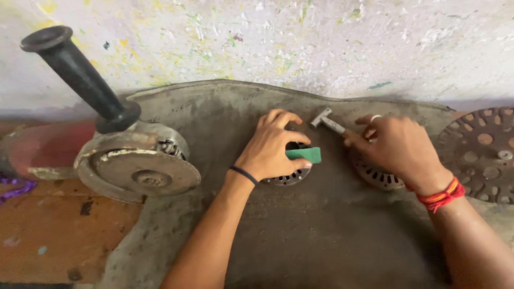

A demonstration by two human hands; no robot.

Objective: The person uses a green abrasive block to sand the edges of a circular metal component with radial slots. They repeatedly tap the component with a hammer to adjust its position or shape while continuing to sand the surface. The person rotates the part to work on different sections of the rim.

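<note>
Left hand (270, 147) pinches a green block (303, 154) upon the slotted metal disc (289, 175); just right of it, right hand (399, 147) grips a small hammer (327, 122), head angled toward the disc.

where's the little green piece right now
In the head view the green piece sits just right of centre, pinched in the left hand over a round slotted metal disc, with the small hammer close to its upper right.
</note>
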